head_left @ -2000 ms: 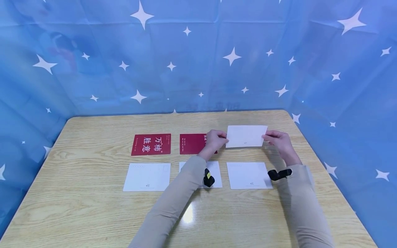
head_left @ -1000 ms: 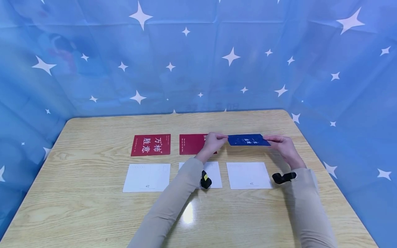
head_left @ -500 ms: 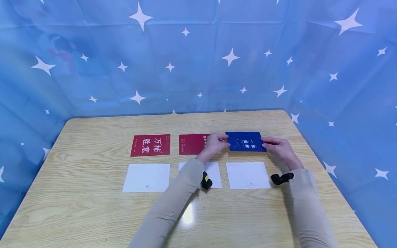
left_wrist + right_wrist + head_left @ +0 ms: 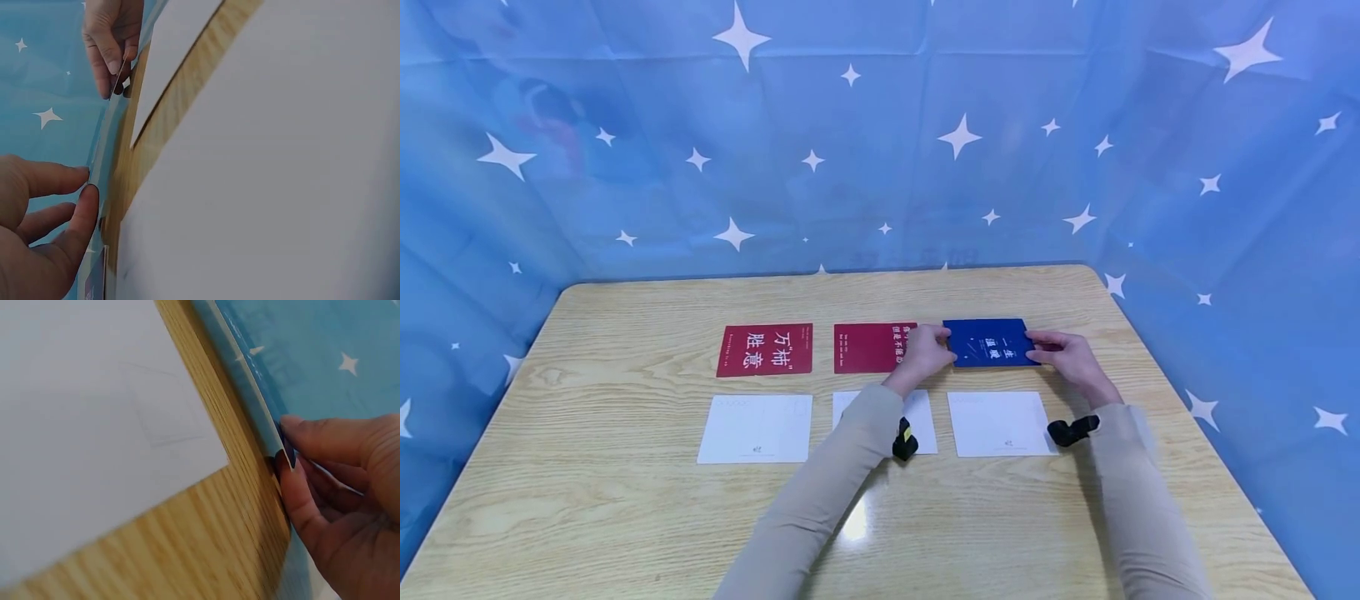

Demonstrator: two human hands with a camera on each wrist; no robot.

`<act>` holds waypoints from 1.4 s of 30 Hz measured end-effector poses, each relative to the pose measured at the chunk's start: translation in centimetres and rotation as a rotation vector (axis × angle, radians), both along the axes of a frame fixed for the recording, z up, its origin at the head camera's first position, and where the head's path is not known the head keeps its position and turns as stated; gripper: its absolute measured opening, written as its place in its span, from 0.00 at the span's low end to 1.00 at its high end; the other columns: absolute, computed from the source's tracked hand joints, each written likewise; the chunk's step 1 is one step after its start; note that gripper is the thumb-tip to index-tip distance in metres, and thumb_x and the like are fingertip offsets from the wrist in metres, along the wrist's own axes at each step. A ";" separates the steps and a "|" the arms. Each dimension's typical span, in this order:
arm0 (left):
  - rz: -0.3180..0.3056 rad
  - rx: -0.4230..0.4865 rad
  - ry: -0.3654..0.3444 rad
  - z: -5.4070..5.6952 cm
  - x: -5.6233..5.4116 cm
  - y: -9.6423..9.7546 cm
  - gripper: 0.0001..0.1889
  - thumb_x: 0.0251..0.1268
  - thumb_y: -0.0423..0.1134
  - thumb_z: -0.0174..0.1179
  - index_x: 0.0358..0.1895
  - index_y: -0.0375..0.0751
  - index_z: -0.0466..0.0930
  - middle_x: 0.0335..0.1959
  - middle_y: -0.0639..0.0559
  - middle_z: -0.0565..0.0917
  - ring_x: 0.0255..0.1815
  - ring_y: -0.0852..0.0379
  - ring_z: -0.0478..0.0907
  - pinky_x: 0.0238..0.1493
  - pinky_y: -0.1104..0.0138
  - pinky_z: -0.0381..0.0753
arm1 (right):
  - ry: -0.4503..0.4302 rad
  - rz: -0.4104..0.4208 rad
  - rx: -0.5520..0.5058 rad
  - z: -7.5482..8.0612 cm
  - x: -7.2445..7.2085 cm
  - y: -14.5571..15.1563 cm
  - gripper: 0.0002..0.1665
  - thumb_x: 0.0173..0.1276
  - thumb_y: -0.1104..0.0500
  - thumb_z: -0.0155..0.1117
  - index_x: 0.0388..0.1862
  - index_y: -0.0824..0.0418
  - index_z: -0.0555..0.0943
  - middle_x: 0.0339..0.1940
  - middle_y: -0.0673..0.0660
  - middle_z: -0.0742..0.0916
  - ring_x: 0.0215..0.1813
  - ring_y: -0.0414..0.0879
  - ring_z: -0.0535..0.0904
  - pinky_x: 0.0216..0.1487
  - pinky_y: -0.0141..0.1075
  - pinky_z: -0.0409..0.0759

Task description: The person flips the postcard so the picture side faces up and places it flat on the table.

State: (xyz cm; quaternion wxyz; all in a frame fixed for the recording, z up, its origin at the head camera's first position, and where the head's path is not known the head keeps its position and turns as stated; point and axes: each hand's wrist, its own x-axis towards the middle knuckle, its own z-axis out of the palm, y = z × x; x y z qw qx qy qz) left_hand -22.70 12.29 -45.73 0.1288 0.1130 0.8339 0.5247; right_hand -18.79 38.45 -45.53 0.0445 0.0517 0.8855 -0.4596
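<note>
A blue postcard (image 4: 985, 342) with white lettering lies nearly flat at the back right of the table, between my two hands. My left hand (image 4: 925, 354) pinches its left edge, my right hand (image 4: 1071, 357) its right edge. In the right wrist view the thumb and finger of the right hand (image 4: 337, 481) close on the corner of the blue postcard (image 4: 275, 425). The left wrist view shows the left hand (image 4: 47, 225) pinching the card's edge, seen edge-on. A red postcard (image 4: 872, 347) sits just left of it, its right end partly behind my left hand.
Another red postcard (image 4: 765, 350) lies farther left. In the front row are a white card (image 4: 756, 429) on the left, a white card (image 4: 921, 425) partly under my left sleeve, and a white card (image 4: 1002, 425) on the right. A starry blue curtain (image 4: 880, 167) hangs behind the wooden table (image 4: 587, 483).
The held postcard has turned from its white side to its blue side, tipping through a near edge-on angle, and has come down toward the table. Both hands keep their pinch.
</note>
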 end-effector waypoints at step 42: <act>-0.049 0.026 -0.056 1.4 0.0 -1.4 0.24 0.58 0.31 0.64 0.59 0.31 0.73 0.55 0.43 0.77 0.54 0.51 0.74 0.52 0.66 0.76 | 0.045 -0.085 0.106 0.9 0.4 -1.4 0.26 0.66 0.58 0.63 0.60 0.70 0.74 0.55 0.69 0.78 0.51 0.48 0.75 0.38 0.18 0.72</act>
